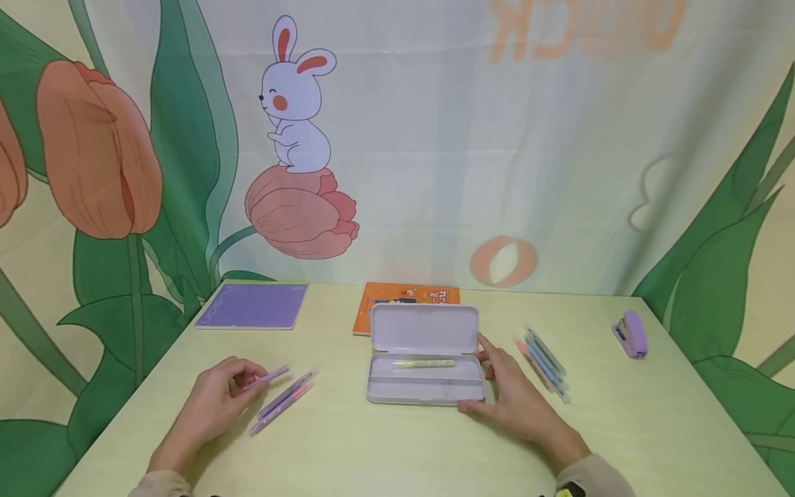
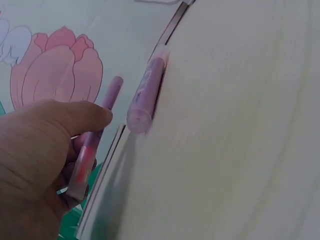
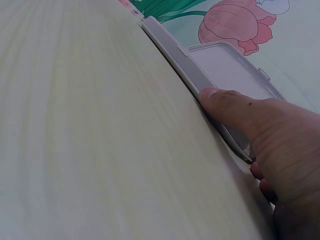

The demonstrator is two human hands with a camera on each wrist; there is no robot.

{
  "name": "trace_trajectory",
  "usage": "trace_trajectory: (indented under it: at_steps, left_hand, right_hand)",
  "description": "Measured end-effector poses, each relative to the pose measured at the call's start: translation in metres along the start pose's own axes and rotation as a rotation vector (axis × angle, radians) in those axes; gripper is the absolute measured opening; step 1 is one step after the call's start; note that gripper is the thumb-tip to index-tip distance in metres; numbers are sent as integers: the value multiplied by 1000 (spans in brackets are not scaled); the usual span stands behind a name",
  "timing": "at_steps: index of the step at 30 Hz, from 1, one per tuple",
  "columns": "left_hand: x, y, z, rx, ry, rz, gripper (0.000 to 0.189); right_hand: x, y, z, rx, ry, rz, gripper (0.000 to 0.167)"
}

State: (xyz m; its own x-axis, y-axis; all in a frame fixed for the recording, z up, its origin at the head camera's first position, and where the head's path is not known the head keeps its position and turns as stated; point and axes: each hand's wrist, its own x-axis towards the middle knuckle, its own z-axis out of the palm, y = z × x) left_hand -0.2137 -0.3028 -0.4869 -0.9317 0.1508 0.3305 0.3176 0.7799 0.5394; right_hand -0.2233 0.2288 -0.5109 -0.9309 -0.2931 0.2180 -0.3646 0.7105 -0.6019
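My left hand [image 1: 214, 400] pinches a light purple pen [image 1: 273, 375] between thumb and fingers, raised over the table's left side. In the left wrist view a pink part shows along the held pen [image 2: 86, 162]. Beside that hand lie a purple pen [image 1: 287, 393] and a purple-pink pen [image 1: 279, 412], side by side at a slant. A pale lilac pencil case [image 1: 404, 390] stands with its lid raised, one yellowish pen [image 1: 428, 364] in its back compartment. My right hand [image 1: 522, 400] grips the case's right end, thumb at the front edge, fingers at the side and back.
Several pens [image 1: 543, 362] in coral, blue and grey-green lie right of my right hand. A purple stapler [image 1: 632, 335] stands farther right. A purple notebook [image 1: 254, 306] lies at the back left; an orange book [image 1: 362, 314] is partly behind the lid. A printed curtain [image 1: 422, 138] hangs behind.
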Motion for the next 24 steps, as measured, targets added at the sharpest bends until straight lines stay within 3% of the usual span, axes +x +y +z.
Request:
trace_trajectory:
  at_steps: [9,18,24]
  left_hand:
    - [25,29,3,-30,5,101,16]
    - [51,59,22,-69,-63,150,15]
    - [71,88,41,-105,-122,191,15]
  right_hand:
    - [0,1,-2,-16,10,-1,128]
    - [-2,0,1,3,0,-1,128]
    - [0,-2,0,-13,0,-3,128]
